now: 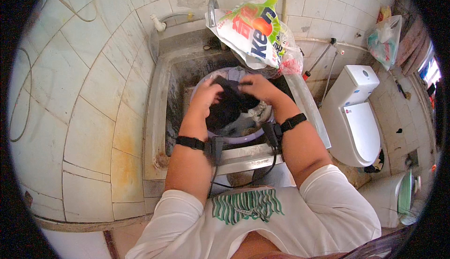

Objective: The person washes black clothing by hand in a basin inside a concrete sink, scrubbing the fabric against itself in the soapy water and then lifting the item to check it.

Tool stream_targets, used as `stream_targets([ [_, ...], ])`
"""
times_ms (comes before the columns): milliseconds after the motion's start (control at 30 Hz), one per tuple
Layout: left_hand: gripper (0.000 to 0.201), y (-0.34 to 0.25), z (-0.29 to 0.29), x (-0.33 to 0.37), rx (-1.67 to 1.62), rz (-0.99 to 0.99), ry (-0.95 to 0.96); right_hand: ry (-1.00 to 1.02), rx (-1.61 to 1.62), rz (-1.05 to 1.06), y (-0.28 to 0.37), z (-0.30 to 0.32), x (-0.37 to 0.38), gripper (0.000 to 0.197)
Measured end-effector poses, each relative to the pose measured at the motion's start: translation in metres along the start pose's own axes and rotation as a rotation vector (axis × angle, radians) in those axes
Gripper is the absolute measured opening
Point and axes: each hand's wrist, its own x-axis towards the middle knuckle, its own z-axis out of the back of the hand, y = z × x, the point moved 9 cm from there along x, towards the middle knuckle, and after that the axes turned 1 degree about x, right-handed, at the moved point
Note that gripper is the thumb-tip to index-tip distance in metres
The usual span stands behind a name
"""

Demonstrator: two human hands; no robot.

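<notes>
Both my hands are over a pale lilac basin that stands in a stone sink. Between them is a dark, wet-looking cloth, bunched up and partly hanging into the basin. My left hand grips its left side with curled fingers. My right hand pinches the cloth near its upper right edge. Some water and lighter fabric show in the basin beside the dark cloth. What kind of garment the dark cloth is, I cannot make out.
A white and green detergent bag leans at the sink's back right, below a curved metal tap. To the right stands a white toilet. Tiled walls rise at the left. Black straps with cables circle both forearms.
</notes>
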Motion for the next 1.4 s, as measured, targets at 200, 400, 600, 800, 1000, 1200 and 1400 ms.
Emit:
stream_targets([
  [200,0.026,0.085,-0.041,-0.005,0.58,0.406,0.494,0.727,-0.468,-0.175,-0.059,-0.081,-0.022,0.043],
  [400,0.053,0.12,-0.046,-0.008,1.074,0.344,0.784,0.936,-0.557,-0.22,-0.079,-0.108,-0.033,0.045],
  [600,0.057,0.114,-0.062,-0.014,1.237,0.217,0.909,1.042,-0.598,-0.359,-0.125,-0.119,-0.035,0.043],
  [800,0.043,0.089,-0.059,-0.011,1.032,0.315,0.687,0.862,-0.482,-0.053,-0.1,-0.105,-0.012,0.028],
  [1000,0.023,0.034,-0.043,0.008,0.518,0.055,0.271,0.128,-0.147,0.425,-0.034,-0.015,0.005,0.018],
  [1200,0.026,0.01,-0.045,-0.001,-0.561,0.061,0.157,-0.229,1.363,-0.37,-0.042,-0.001,-0.003,0.027],
  [1400,0.028,0.039,-0.046,0.005,-0.762,0.219,0.003,-0.024,0.978,-0.41,-0.019,-0.032,-0.008,0.051],
])
